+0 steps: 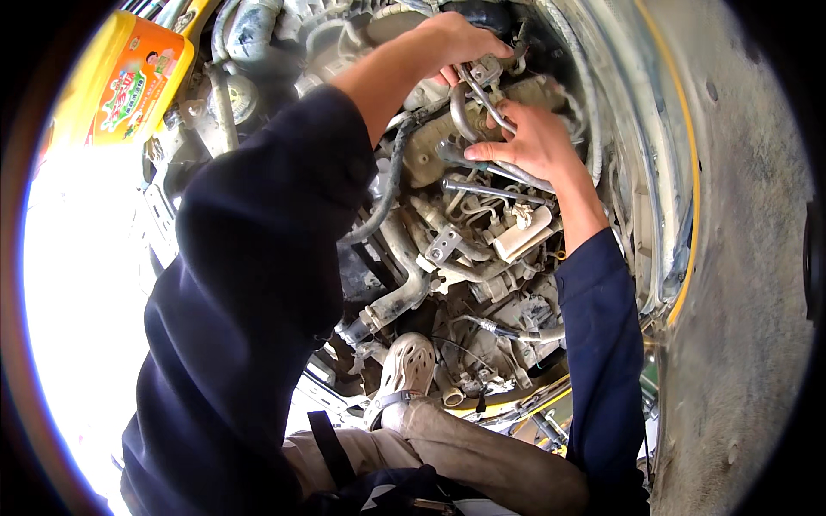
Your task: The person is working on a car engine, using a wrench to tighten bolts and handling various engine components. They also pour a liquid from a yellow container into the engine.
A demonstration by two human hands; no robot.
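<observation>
Both my arms, in dark sleeves, reach into a dusty engine bay. My left hand (465,43) is at the top, its fingers curled down behind a metal fitting beside a black part (483,15); what they grip is hidden. Just below and to the right, my right hand (535,144) is closed around a thin grey metal pipe (487,101), fingers behind it and thumb in front. Another curved pipe (461,112) runs beside it. Under my right thumb lies a dark rounded tool-like end (449,151). A long shiny metal bar (486,188) rests below, over thin fuel lines.
A yellow tub with an orange label (129,82) stands at the upper left. Hoses and a thick elbow pipe (404,258) fill the middle. A pale flat block (525,234) sits near my right forearm. My foot in a pale clog (409,365) stands among the parts. A grey panel (740,258) curves along the right.
</observation>
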